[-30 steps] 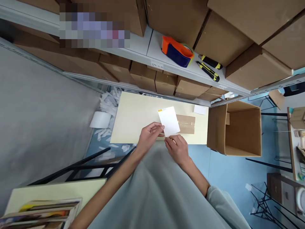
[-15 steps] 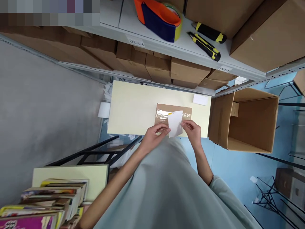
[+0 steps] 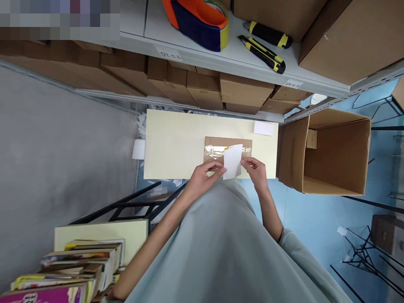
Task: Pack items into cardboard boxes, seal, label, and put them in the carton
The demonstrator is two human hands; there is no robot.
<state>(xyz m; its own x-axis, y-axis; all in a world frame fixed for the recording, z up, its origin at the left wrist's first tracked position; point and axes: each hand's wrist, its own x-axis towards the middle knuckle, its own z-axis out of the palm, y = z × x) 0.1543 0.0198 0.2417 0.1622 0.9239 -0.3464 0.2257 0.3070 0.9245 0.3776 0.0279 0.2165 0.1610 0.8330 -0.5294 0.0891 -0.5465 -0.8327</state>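
A white paper slip with a small yellow mark at its top left corner is held up between my two hands. My left hand pinches its left edge, and my right hand has the right edge between thumb and finger. Just beyond the slip, partly covered by it, a flat cardboard box with shiny clear tape across its top lies on the cream table. Any print on the slip is too small to read.
A white paper stack lies at the table's far right. Right of the table stands an open carton. The shelf above holds a tape dispenser and two utility knives. Books are piled at lower left.
The camera view has shifted slightly. Both hands keep hold of the slip in nearly the same place over the box, and the slip's tilt has changed only a little.
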